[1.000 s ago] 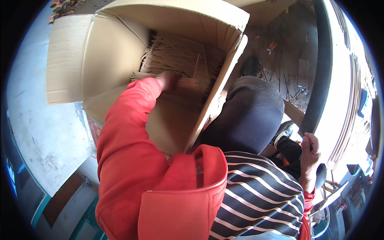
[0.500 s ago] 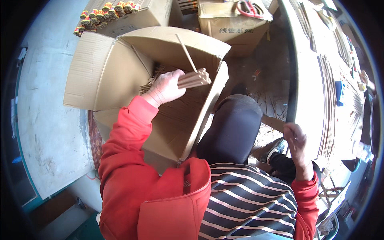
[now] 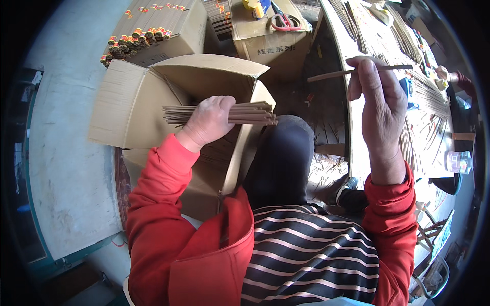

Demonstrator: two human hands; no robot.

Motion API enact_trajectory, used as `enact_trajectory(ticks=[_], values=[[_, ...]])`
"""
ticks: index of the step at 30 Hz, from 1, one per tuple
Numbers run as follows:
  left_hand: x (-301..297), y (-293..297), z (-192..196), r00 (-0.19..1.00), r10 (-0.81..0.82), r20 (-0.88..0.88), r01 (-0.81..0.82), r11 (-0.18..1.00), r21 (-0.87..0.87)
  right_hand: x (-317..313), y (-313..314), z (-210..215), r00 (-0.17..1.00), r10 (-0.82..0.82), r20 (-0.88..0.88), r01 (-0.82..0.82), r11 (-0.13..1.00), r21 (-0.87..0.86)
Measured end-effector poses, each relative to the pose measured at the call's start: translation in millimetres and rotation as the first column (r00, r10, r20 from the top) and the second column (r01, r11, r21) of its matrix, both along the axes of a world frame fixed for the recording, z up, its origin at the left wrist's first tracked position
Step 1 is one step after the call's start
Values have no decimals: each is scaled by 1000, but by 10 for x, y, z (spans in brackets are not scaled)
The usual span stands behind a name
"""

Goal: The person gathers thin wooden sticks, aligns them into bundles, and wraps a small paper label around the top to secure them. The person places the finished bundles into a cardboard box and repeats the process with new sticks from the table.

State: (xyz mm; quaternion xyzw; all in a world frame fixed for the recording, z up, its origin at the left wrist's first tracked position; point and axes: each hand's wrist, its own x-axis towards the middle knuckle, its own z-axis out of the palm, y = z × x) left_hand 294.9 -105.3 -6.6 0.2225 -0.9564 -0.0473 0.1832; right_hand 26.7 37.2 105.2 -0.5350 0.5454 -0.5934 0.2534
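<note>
Gripping a bundle of thin brown sticks [image 3: 253,113], L hand [image 3: 210,118] has its fingers curled tight round the middle; ends poke out both sides of the fist, shorter stubs to its L, a thicker fan to its R. Bundle lies roughly level, over the open cardboard box [image 3: 117,104], w/ its R end above the box's near-R wall, just beside the knee [image 3: 280,153]. More sticks [image 3: 217,155] are down in the box, below L fingers, mostly in shadow, so can't tell how many.

R hand [image 3: 380,109] is up, well apart from L, at the table [image 3: 359,163] edge: thumb & fingers pinched narrow on a single stick [image 3: 326,76]. It runs crosswise btwn them, one end out to the L of the thumb, the darker end out R past the fingers. Loose sticks [image 3: 431,102] are spread on the table to the R of R fingers, w/ a blue item [image 3: 408,92] just beside them. Another person's hand [image 3: 443,74] is further R, partly blurred.

Beyond L fingers, past the box: banded bundles [image 3: 138,35] w/ red-yellow wraps on the L; on the R, a closed carton [image 3: 265,46] w/ red-handled scissors [image 3: 286,22] on top.
</note>
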Motion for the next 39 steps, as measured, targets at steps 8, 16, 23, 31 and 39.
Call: enact_trajectory(ticks=[8,16,23,31,39], values=[[422,-398,1228,486,567,-666,-81,787,611,-360,509,-394,933,-100,-345,224,913,342],[1142,-641,1905,55,690,-721,453,627,634,-348,910,-392,971,-100,-218,155,954,255],[-228,-293,2014,440,677,-590,674,185,715,-377,1179,168,971,-41,-234,71,990,121],[-2097,723,1324,741,429,-516,653,-282,703,-365,1415,-269,963,221,153,-260,907,332],[-2601,1420,2079,488,60,-871,872,-68,485,-864,1417,-9,997,13,76,-32,965,262]])
